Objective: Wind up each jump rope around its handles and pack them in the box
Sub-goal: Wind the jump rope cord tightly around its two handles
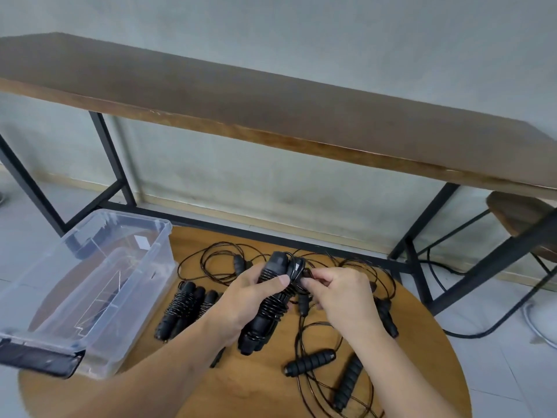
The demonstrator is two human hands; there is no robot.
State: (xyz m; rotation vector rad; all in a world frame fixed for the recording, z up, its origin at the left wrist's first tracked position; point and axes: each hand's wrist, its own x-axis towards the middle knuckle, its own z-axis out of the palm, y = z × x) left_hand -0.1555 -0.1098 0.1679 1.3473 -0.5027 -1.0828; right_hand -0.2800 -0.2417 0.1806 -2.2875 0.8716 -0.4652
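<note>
Round wooden table [229, 387] carries everything; my left hand [247, 300] grips the paired handles [268, 300] so the coils stay tight, my right hand [337, 292] pinches the rope's end, clear box [90, 282] waiting left, nearly empty

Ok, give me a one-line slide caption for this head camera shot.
Left hand grips a wound jump rope while the right hand pinches its cord end, beside the clear box.
</note>
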